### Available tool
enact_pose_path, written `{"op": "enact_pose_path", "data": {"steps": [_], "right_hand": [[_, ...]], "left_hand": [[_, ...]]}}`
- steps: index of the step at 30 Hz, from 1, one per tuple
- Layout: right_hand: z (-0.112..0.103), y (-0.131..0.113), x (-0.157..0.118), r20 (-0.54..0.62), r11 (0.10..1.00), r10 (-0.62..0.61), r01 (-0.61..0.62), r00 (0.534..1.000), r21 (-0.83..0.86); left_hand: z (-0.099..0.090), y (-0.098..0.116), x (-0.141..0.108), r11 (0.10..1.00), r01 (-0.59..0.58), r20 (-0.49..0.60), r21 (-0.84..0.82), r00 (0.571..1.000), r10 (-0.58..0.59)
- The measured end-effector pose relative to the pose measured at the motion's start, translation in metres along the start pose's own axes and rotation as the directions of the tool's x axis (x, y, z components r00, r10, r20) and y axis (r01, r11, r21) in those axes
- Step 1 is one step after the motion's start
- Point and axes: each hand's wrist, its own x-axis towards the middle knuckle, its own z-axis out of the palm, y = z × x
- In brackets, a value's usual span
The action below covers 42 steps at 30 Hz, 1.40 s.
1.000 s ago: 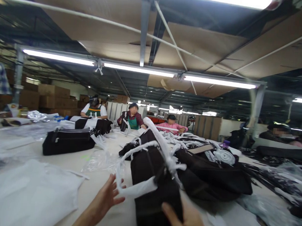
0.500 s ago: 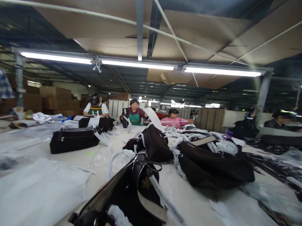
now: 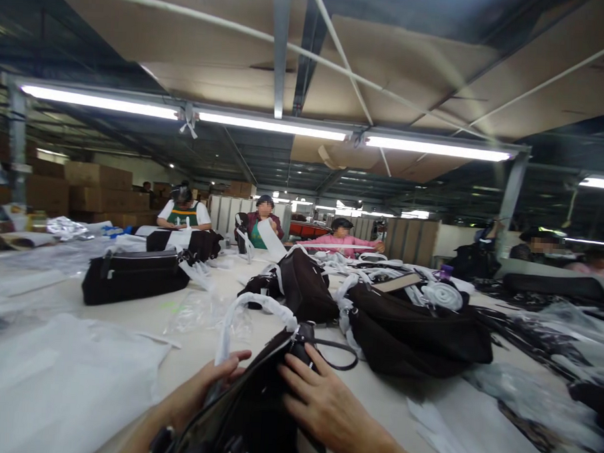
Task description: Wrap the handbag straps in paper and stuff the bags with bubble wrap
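A black handbag [image 3: 254, 411] stands in front of me at the lower middle, tilted, with a handle wrapped in white paper [image 3: 251, 299] arching above it. My left hand [image 3: 199, 389] is closed on the bag's left side, its fingers partly hidden behind the bag's edge and the handle. On the right side, my right hand [image 3: 327, 401] grips the top of the bag, fingers bent over a small black pouch [image 3: 302, 337]. A thin black loop strap [image 3: 339, 355] sticks out beside these fingers. My right thumb is out of sight.
Other black bags [image 3: 407, 331] with white wrapping lie just beyond, and another black bag [image 3: 137, 279] is at the left. White sheets [image 3: 64, 390] and clear plastic cover parts of the table [image 3: 196, 352]. Several people work at the far side.
Both my hands have come up into view onto the handbag. The wrapped handle now stands higher, and a loose grey-white strap across the bag is no longer visible. The view has shifted slightly right.
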Motion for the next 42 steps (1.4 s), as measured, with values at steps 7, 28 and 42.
{"op": "enact_pose_path", "data": {"steps": [7,28,42], "right_hand": [[-0.021,0.024,0.022,-0.1,0.762,0.512,-0.398,0.853,0.511],[-0.071,0.035,0.032,0.266,0.825,0.52,-0.558,0.812,0.092],[-0.095,-0.005,0.0,0.329,0.777,-0.024,-0.189,0.944,0.6]], "left_hand": [[-0.018,0.063,-0.049,0.839,0.121,-0.364,0.531,0.926,0.097],[0.009,0.099,-0.053,0.442,0.058,-0.065,0.895,0.998,0.001],[-0.028,0.083,-0.047,0.436,0.1,-0.156,0.894,0.983,0.094]]}}
